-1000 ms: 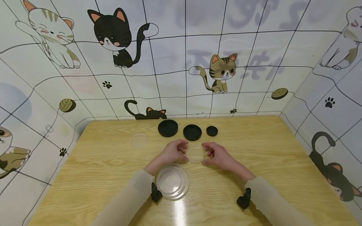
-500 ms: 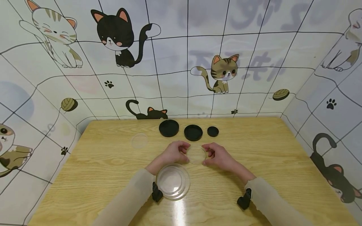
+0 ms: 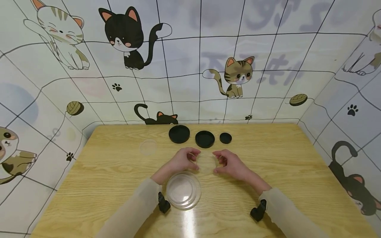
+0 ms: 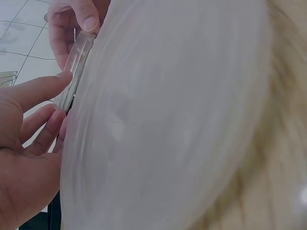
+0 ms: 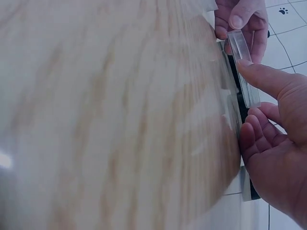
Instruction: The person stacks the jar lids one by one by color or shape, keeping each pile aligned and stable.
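Note:
A clear, shallow round dish (image 3: 206, 162) is held between both hands over the middle of the table. My left hand (image 3: 183, 161) grips its left edge, thumb at the near side and fingertips at the far side. Opposite it, my right hand (image 3: 231, 164) holds the right edge in the same way. From the right wrist, the dish's side wall (image 5: 243, 67) shows edge-on between thumb and fingers. Beside my left wrist sits a nested stack of larger clear round dishes (image 3: 184, 190), which fills much of the left wrist view.
Three black round dishes, a large one (image 3: 179, 134), a medium one (image 3: 204, 139) and a small one (image 3: 225, 138), line the table's back edge. A faint clear disc (image 3: 148, 147) lies to the left. Cat-patterned walls (image 3: 178, 89) rise behind the wooden table (image 3: 98, 172).
The head view shifts slightly, moving the scene a little to the right. Both hands stay around the clear dish with almost no movement.

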A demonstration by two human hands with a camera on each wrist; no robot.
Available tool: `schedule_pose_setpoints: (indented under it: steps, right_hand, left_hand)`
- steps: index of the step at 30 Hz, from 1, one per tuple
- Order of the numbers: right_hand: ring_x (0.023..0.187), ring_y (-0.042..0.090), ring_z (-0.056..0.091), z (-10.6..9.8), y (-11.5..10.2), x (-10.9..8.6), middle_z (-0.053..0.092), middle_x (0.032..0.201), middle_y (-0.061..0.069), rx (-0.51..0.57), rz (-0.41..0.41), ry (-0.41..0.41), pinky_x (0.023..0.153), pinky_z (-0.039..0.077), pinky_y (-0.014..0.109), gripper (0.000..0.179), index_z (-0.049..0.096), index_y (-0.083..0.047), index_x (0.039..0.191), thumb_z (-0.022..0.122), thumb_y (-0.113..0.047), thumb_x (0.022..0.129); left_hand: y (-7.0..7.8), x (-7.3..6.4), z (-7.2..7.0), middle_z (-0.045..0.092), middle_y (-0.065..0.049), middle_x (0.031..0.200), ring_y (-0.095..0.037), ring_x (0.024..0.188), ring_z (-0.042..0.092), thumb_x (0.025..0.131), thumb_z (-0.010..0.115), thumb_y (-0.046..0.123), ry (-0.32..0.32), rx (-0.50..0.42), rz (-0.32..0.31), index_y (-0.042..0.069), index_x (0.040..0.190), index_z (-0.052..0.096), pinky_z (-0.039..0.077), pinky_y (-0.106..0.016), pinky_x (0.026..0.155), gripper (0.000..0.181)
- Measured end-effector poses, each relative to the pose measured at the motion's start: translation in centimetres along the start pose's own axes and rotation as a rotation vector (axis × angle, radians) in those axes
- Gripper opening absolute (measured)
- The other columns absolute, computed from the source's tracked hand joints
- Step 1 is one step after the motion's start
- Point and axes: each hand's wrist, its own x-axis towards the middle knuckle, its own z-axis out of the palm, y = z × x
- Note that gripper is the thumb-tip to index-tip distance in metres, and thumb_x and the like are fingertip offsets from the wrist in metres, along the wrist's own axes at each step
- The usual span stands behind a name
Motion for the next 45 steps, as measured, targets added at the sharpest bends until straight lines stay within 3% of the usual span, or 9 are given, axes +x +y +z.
schedule_pose_setpoints:
  steps: [12,21,27,34,45]
  right_hand:
    - [0.095,0.023,0.055,0.4,-1.6,0.1,0.058,0.106,0.007,-0.023,-0.036,-0.002,0.083,0.053,0.039,0.063,0.063,0.0,0.135,0.09,-0.011,0.079]
    - [0.098,0.027,0.056,1.1,-3.6,0.3,0.059,0.111,0.012,0.004,-0.07,-0.03,0.083,0.055,0.035,0.065,0.063,0.002,0.136,0.091,-0.012,0.078]
    - [0.098,0.03,0.057,1.7,-4.9,0.1,0.058,0.111,0.015,0.023,-0.126,-0.06,0.082,0.055,0.032,0.065,0.061,0.006,0.136,0.09,-0.009,0.079]
    - [0.095,0.036,0.058,2.2,-5.8,0.1,0.057,0.111,0.019,0.041,-0.191,-0.102,0.081,0.055,0.035,0.064,0.059,0.01,0.134,0.089,-0.007,0.079]
    - [0.09,0.023,0.057,3.6,-6.2,0.4,0.058,0.11,0.014,0.022,-0.19,-0.156,0.079,0.054,0.031,0.065,0.061,0.007,0.134,0.09,-0.007,0.078]
  left_hand:
    - [0.6,-1.8,-0.9,0.062,-0.016,0.12,-0.023,0.102,0.062,0.076,0.087,-0.004,0.028,0.004,-0.013,-0.003,0.132,0.064,0.054,-0.03,0.087,0.06]
    - [1.2,-4.2,-2.3,0.062,-0.02,0.122,-0.029,0.104,0.062,0.077,0.087,-0.002,0.055,0.029,0.034,-0.005,0.132,0.062,0.055,-0.036,0.089,0.061]
    - [1.6,-6.2,-2.7,0.059,-0.024,0.125,-0.03,0.105,0.06,0.077,0.087,-0.002,0.069,-0.02,0.007,-0.006,0.134,0.061,0.057,-0.03,0.081,0.063]
    - [1.8,-8.1,-2.6,0.057,-0.026,0.123,-0.032,0.106,0.059,0.078,0.085,-0.006,0.099,-0.084,-0.013,-0.008,0.134,0.059,0.057,-0.028,0.082,0.062]
    - [1.3,-10.1,-2.5,0.059,-0.024,0.12,-0.029,0.101,0.062,0.077,0.085,-0.007,0.148,-0.063,-0.03,-0.007,0.134,0.059,0.058,-0.028,0.079,0.063]
